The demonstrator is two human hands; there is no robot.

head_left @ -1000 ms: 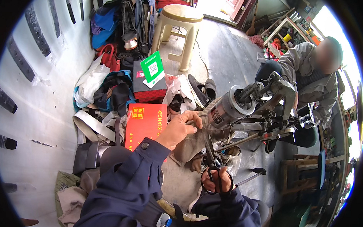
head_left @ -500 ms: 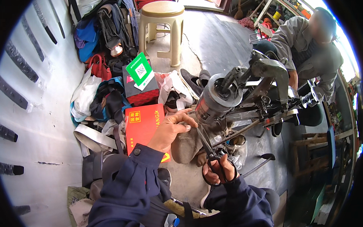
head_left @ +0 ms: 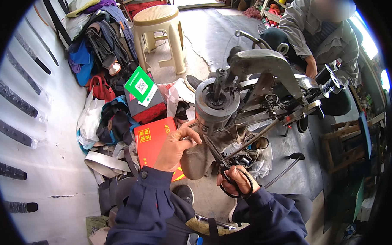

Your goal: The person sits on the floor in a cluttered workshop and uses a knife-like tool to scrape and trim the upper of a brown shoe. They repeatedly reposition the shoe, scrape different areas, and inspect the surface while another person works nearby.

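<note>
Black-handled scissors are in my right hand, fingers through the loops. Their blades point up and left, beside a grey-brown soft piece like a shoe or boot that hangs under the round metal head of a hand-cranked shoe-repair sewing machine. Close to the blade tips, my left hand is closed, thumb and fingers pinched together in front of the grey-brown piece. Whatever lies in that pinch is too small to make out.
A red box lies left of my left hand, with a green card on a dark box behind it. Bags and straps pile along the white wall. A beige stool stands beyond. Another person sits behind the machine, right.
The view has shifted, so the machine appears further left and more of it shows. My left fingers have curled in more tightly. The scissors stay close by them, blades still pointing up and left.
</note>
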